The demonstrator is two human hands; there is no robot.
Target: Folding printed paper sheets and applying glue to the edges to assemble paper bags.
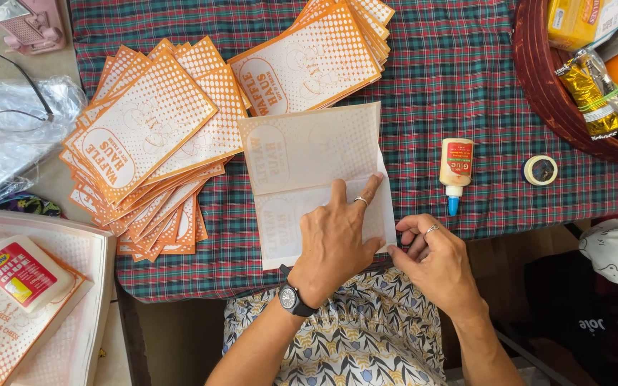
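On plaid tablecloth (452, 93), folded sheet (309, 154) lying long axis away from body, left hand (337, 239) flat on its lower half, fingers spread, right hand (434, 261) pinching lower right corner, both equally near.

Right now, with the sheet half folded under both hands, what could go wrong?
1. The folded paper sheet overhangs the table edge; only the left hand pins it, so it may slip and crease crooked.
2. The right hand pinches just the lower right corner; a pull could skew or tear the flap.
3. The small glue bottle lies on its side nearby and might leak onto the plaid cloth.
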